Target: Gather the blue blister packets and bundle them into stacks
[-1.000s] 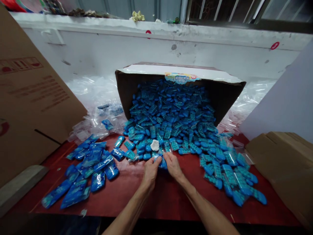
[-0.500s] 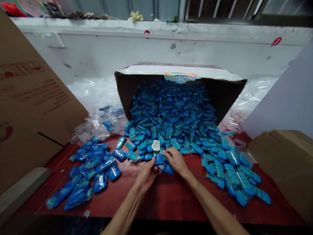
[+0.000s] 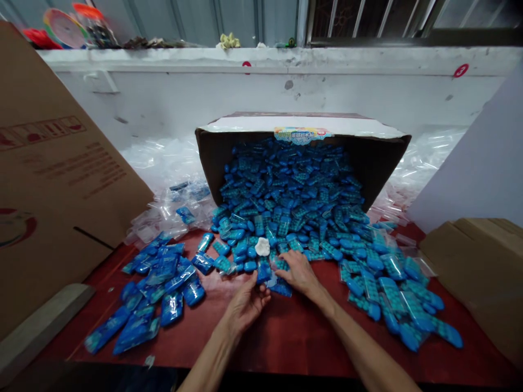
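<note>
My left hand (image 3: 248, 300) pinches a small blue packet (image 3: 263, 272) between thumb and fingers, just above the table's middle. To its right, my right hand (image 3: 301, 276) has thumb and fingers apart, close to the packet's right side; nothing shows clearly in its grip. Under and between the hands lies another flat blue packet (image 3: 281, 288). A white crumpled lump (image 3: 262, 246) rests just beyond the fingers, at the front of a large heap of blue-and-teal pieces (image 3: 294, 185), which look like small plastic cases.
The heap spills from a cardboard box (image 3: 347, 125) lying on its side. Wrapped blue packets (image 3: 163, 267) lie at left, loose cases (image 3: 388, 294) at right. Clear plastic sleeves (image 3: 163, 207) pile behind. Cartons stand at left (image 3: 61, 163) and right (image 3: 469, 272) on the red table (image 3: 294, 343).
My right hand has opened its fingers and drawn slightly away from the packet. My left hand still holds it. The camera view has tilted up a little.
</note>
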Motion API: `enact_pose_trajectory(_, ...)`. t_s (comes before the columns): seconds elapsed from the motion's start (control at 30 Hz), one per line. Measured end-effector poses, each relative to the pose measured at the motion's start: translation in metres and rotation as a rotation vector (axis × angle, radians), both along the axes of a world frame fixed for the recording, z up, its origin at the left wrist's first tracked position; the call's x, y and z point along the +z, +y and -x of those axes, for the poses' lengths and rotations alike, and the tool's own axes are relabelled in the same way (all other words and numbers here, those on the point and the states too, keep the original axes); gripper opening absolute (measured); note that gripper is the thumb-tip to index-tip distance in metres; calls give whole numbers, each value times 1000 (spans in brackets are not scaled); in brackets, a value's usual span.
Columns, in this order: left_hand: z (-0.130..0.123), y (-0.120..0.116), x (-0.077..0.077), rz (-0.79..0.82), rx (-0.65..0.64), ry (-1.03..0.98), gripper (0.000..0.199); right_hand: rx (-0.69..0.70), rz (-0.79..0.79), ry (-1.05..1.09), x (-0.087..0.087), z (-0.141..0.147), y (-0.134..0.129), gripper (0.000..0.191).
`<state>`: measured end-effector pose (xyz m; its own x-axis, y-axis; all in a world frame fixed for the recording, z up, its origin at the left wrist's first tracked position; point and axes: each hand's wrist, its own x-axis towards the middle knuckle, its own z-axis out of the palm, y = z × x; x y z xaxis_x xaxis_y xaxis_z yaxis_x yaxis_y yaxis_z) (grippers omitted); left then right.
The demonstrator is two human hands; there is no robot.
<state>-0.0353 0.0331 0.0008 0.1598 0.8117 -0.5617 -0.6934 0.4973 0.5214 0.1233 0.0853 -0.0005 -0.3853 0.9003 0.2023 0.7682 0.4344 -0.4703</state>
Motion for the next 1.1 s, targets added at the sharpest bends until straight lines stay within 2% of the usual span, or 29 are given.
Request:
enact_pose_trajectory(0.1,0,1,-4,0,8,22,17,45,190,365,11,-16,-3,34)
enact_pose_trajectory(0.17,0,1,-6,-14,4,45,16,139,278,457,21,-24,-9,36)
enact_pose_trajectory(0.23,-2,1,-9,-27,-3,69,15,211,271,444,30,-29,-16,37)
enact_pose_trajectory(0.33,-6,-2,-10,-32,-20,81,16,235,143,340,39,-28,-22,39)
enact_pose_trajectory(0.47,-11,-2,-8,-35,-14,81,17,209,-18,171,42,-24,-28,37)
enact_pose_trajectory(0.63,-11,0,-6,-25,10,78,18,134,-108,100,43,-23,-33,38)
enact_pose_trajectory(0.93,-14,1,-5,-42,20,103,19,98,-96,88,34,-19,-39,39)
enact_pose_trajectory(1.1,-14,3,1,-142,-61,155,22,145,0,154,37,-26,-41,39)
